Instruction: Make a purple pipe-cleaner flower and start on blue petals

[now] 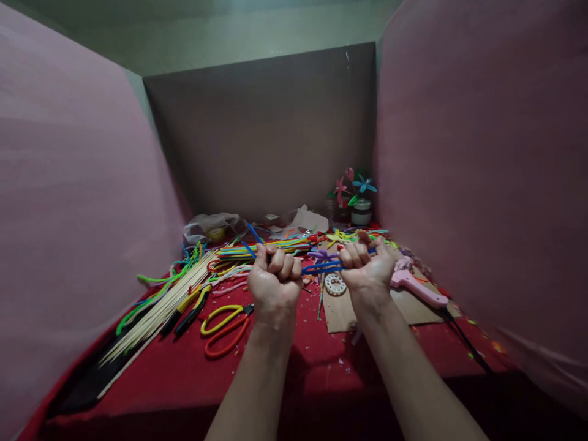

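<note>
Blue pipe cleaners (322, 267) stretch between my two closed hands above the table. My left hand (277, 278) is shut on them, with blue ends sticking up past the thumb on its far left. My right hand (366, 264) grips the other side, its fingers curled and a short bit of blue showing beyond them. Below and between the hands lie a purple pipe-cleaner flower (323, 255) and a cream ring with holes (335, 285). The ring rests on a brown board (340, 315), partly hidden by my right arm.
Scissors with yellow and red handles (225, 331), pliers (193, 309), wooden sticks (169, 300) and colourful pipe cleaners (271, 247) lie left. A pink glue gun (420, 290) with a black cord sits right. Pipe-cleaner flowers (353, 187) stand at the back. Pink panels (482, 184) flank the red cloth (321, 373).
</note>
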The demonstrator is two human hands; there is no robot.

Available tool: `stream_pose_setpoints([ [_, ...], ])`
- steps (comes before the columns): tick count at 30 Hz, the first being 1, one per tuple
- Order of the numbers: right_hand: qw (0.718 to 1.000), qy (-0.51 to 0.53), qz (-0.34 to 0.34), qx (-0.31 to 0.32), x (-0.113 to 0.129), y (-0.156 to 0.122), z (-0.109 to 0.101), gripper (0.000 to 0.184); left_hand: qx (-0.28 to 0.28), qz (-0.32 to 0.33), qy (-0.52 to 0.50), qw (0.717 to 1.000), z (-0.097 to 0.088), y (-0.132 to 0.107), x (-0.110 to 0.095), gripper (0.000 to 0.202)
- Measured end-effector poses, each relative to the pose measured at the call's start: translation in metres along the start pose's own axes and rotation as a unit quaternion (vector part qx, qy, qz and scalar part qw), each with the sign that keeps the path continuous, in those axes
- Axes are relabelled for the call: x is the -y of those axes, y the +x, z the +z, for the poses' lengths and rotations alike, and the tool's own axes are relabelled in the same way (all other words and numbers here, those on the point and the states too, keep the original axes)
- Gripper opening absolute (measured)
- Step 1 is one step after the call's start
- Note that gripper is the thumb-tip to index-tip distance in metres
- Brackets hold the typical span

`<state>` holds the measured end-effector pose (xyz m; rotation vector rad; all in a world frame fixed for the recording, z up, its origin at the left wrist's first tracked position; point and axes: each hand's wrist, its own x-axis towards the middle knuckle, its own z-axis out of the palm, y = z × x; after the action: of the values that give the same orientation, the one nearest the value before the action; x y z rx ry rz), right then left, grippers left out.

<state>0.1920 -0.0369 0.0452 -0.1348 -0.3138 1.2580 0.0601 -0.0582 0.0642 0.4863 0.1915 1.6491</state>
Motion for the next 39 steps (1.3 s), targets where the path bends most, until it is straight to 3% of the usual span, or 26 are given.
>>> stream_pose_setpoints([
  [5, 0.999, -0.047, -0.004, -0.014, 0.013, -0.007, -0.005, 0.055, 0.019, 0.022, 0.023, 0.999, 0.009, 0.010, -0.023, 0.038],
  [11, 0.981, -0.155, 0.105, 0.046, 0.039, -0.003, -0.018, 0.041, 0.031, 0.005, 0.091, 0.995, 0.027, 0.015, -0.048, 0.037],
  [15, 0.980, -0.182, 0.054, 0.054, 0.059, 0.008, -0.017, 0.034, 0.038, -0.004, 0.125, 0.991, 0.036, 0.016, -0.058, 0.037],
  [17, 0.965, -0.237, 0.064, 0.090, 0.053, 0.006, -0.008, 0.028, 0.044, -0.020, 0.134, 0.990, 0.040, 0.017, -0.058, 0.037],
  [20, 0.905, -0.340, 0.131, 0.221, 0.026, -0.004, 0.012, 0.022, 0.050, -0.043, 0.141, 0.988, 0.046, 0.017, -0.051, 0.037],
  [23, 0.872, -0.317, 0.207, 0.311, -0.002, -0.018, 0.029, 0.020, 0.045, -0.051, 0.148, 0.987, 0.050, 0.018, -0.043, 0.037],
  [25, 0.863, -0.282, 0.260, 0.329, -0.013, -0.023, 0.035, 0.021, 0.037, -0.045, 0.153, 0.987, 0.051, 0.018, -0.039, 0.037],
  [27, 0.870, -0.276, 0.280, 0.296, -0.017, -0.025, 0.037, 0.019, 0.033, -0.040, 0.156, 0.986, 0.050, 0.020, -0.037, 0.037],
  [30, 0.882, -0.300, 0.280, 0.230, -0.018, -0.023, 0.037, 0.017, 0.042, -0.048, 0.165, 0.984, 0.047, 0.024, -0.036, 0.039],
  [32, 0.874, -0.332, 0.275, 0.223, -0.020, -0.022, 0.036, 0.021, 0.051, -0.049, 0.174, 0.982, 0.044, 0.028, -0.034, 0.039],
  [37, 0.840, -0.463, 0.114, 0.258, -0.031, -0.022, 0.033, 0.026, 0.038, 0.013, 0.182, 0.982, 0.034, 0.041, -0.023, 0.036],
  [39, 0.831, -0.482, 0.103, 0.259, -0.033, -0.019, 0.032, 0.021, 0.029, 0.022, 0.179, 0.983, 0.030, 0.047, -0.020, 0.035],
])
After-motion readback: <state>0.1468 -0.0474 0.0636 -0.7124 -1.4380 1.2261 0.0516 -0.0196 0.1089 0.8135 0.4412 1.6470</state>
